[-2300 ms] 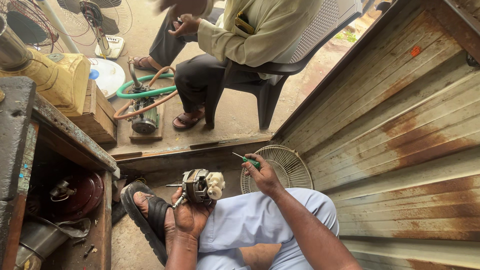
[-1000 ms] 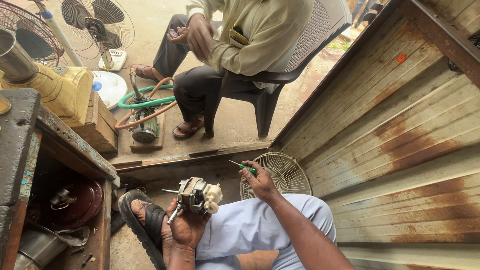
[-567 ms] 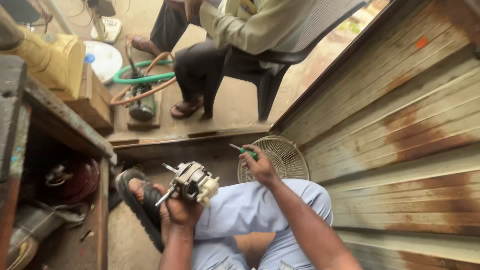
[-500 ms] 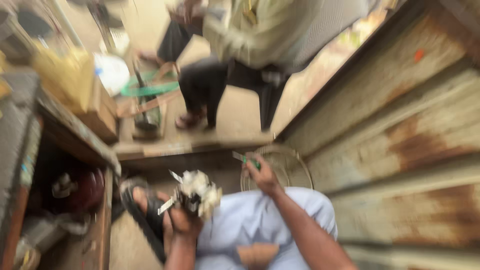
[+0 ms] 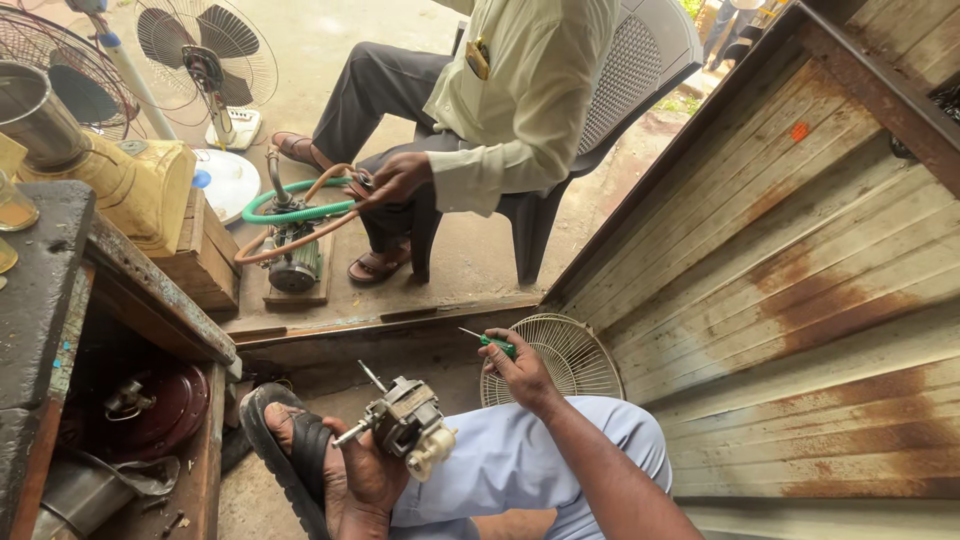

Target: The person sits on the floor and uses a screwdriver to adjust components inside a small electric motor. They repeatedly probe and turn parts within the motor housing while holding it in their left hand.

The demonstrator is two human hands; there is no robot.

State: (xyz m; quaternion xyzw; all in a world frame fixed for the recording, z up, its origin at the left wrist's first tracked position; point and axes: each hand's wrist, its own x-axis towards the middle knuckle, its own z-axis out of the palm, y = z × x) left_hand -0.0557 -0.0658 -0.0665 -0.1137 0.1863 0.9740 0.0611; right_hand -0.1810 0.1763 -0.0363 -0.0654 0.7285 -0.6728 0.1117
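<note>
Your left hand [image 5: 365, 480] has the small fan motor [image 5: 405, 422] in a closed grip from below, just above your knee, with its bare shaft sticking out up and to the left, away from you. Your right hand [image 5: 520, 368] is wrapped shut around the green-handled screwdriver [image 5: 488, 341], whose thin blade points left. The tip sits above and to the right of the motor, apart from it and not yet on any screw.

To do this well, turn the motor in your palm so the screw head you want faces you squarely; from here the heads are too small to make out, so find one by sight before you bring the blade in. Keep the shaft pointing away from your wrist. Rest the motor body against your thigh for support, since a motor held only in the fingers is likely to twist once you apply torque. Seat the tip fully, line the blade up with the screw, then press in before you turn.

Behind the motor, the round wire fan guard [image 5: 560, 358] leans near the rusted metal sheeting [image 5: 800, 300], and your sandalled foot [image 5: 290, 450] lies just to the motor's left. A loosened screw could well drop there, so tilt the motor to catch it in your palm.
</note>
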